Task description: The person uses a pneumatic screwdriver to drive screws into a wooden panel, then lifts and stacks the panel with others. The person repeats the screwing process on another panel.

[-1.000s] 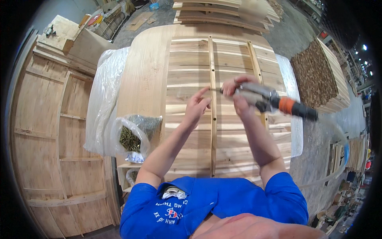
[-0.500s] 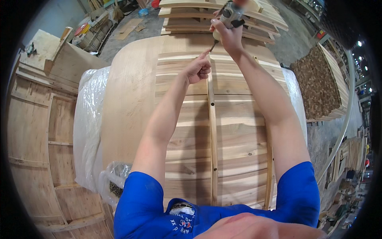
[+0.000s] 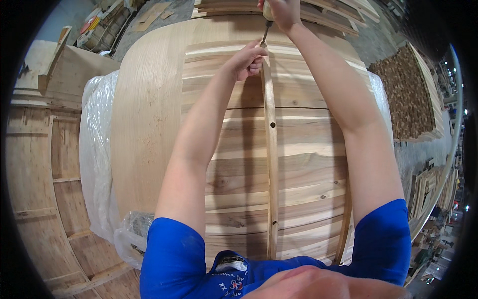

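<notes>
My right hand (image 3: 285, 14), cut off by the upper edge, is wrapped round a power screwdriver (image 3: 268, 11). Its thin bit points down at the far end of a narrow wooden strip (image 3: 272, 169) with dark holes along it. Beside the bit's tip is my left hand (image 3: 247, 62), its fingers curled and its index finger and thumb at the strip's end. Whatever they pinch is too small to make out. The strip runs lengthwise over a panel of joined wooden boards (image 3: 308, 164), which lies on a pale, round-cornered wooden sheet (image 3: 147, 114).
Clear plastic wrap (image 3: 99, 149) hangs along the left side, with a plastic bag (image 3: 132, 239) near my left sleeve. A second strip (image 3: 347, 214) lies under my right arm. Wood stacks stand beyond the far edge (image 3: 224, 7) and at right (image 3: 408, 94). A hose (image 3: 448, 169) curves down the right.
The view has shifted, so both hands and the panel sit higher in the picture. Most of the screwdriver has left the view. Its bit stays by my left fingers at the strip's end.
</notes>
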A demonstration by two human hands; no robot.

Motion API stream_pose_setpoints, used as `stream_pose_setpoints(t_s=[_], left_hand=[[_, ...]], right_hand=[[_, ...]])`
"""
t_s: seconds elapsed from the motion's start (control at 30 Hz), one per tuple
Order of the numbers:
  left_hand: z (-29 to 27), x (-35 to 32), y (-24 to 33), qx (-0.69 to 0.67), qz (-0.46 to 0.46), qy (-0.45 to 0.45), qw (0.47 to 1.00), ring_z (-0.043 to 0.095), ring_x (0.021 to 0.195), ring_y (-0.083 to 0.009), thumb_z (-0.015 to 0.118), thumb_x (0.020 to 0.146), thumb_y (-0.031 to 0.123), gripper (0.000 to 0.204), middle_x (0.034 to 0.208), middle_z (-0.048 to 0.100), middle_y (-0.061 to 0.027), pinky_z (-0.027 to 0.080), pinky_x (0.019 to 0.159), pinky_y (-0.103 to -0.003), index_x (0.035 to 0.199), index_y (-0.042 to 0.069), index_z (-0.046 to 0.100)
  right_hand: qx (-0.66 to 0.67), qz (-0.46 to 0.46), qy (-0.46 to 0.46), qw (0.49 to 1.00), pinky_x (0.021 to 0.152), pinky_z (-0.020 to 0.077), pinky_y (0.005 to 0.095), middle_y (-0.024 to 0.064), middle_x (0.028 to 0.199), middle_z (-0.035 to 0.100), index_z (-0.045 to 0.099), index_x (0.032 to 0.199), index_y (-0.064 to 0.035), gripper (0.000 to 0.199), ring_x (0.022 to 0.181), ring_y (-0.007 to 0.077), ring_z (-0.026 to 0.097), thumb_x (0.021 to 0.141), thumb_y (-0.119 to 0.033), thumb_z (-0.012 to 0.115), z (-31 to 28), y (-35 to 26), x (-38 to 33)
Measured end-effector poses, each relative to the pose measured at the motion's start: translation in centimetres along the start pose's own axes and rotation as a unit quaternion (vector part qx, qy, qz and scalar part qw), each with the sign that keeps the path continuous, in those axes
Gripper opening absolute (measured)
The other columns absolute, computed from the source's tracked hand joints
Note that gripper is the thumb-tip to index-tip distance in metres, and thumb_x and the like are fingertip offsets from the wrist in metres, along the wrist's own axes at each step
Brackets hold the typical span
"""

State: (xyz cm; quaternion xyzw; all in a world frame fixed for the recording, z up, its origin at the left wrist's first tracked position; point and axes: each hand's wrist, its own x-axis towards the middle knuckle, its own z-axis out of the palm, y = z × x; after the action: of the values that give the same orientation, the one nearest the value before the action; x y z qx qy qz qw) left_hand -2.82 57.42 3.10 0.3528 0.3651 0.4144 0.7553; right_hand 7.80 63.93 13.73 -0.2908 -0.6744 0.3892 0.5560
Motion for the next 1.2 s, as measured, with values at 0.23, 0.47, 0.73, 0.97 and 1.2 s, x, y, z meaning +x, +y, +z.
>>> stream_pose_setpoints(t_s=[0.23, 0.47, 0.73, 0.97, 1.2], left_hand=[[-2.7, -0.5, -2.1, -0.399, 0.064, 0.189, 0.895, 0.052, 0.076, -0.0222, 0.037, 0.087, 0.000, 0.024, 0.088, 0.048, -0.0147, 0.050, 0.068, -0.029, 0.109, -0.009, 0.036], [-2.9, -3.1, -3.5, -0.363, 0.087, 0.173, 0.911, 0.056, 0.099, -0.0340, 0.026, 0.094, 0.004, 0.020, 0.107, 0.050, -0.0262, 0.054, 0.079, -0.034, 0.107, -0.007, 0.035], [-1.9, -6.4, -4.8, -0.392, 0.053, 0.136, 0.908, 0.059, 0.090, -0.0319, 0.035, 0.096, 0.015, 0.023, 0.102, 0.055, -0.0250, 0.054, 0.076, -0.035, 0.103, -0.005, 0.045], [-0.1, -12.1, -4.4, -0.179, 0.054, 0.093, 0.978, 0.055, 0.075, -0.0151, 0.045, 0.094, 0.019, 0.029, 0.092, 0.056, -0.0074, 0.050, 0.067, -0.027, 0.117, 0.001, 0.047], [4.6, -23.1, -6.7, -0.265, -0.003, 0.149, 0.953, 0.059, 0.080, -0.0165, 0.048, 0.093, 0.016, 0.030, 0.093, 0.059, -0.0082, 0.052, 0.070, -0.025, 0.118, 0.000, 0.047]], right_hand=[[0.004, 0.006, -0.003, 1.000, 0.055, 0.0461, 0.0262, 0.0057, 0.065, 0.059, 0.055, 0.090, 0.0009, 0.018, 0.057, 0.0135, 0.057, 0.076, -0.008, 0.062, 0.7, 0.6, 0.1], [0.008, 0.019, 0.003, 1.000, 0.055, 0.0462, 0.0266, 0.0059, 0.065, 0.059, 0.055, 0.091, 0.0011, 0.019, 0.057, 0.0139, 0.058, 0.076, -0.008, 0.062, 0.5, 1.6, -0.6], [0.038, 0.007, -0.001, 0.999, 0.055, 0.0463, 0.0270, 0.0061, 0.065, 0.059, 0.055, 0.091, 0.0012, 0.020, 0.057, 0.0143, 0.058, 0.076, -0.008, 0.062, 1.5, 1.5, -0.4], [0.073, -0.090, 0.059, 0.992, 0.057, 0.0463, 0.0285, 0.0070, 0.065, 0.058, 0.053, 0.095, 0.0022, 0.024, 0.058, 0.0163, 0.057, 0.076, -0.010, 0.062, 0.0, -2.7, -1.5], [0.225, -0.060, 0.068, 0.970, 0.066, 0.0467, 0.0344, 0.0076, 0.071, 0.052, 0.043, 0.106, 0.0002, 0.039, 0.067, 0.0164, 0.053, 0.074, -0.017, 0.058, -0.2, -15.8, -16.5]])
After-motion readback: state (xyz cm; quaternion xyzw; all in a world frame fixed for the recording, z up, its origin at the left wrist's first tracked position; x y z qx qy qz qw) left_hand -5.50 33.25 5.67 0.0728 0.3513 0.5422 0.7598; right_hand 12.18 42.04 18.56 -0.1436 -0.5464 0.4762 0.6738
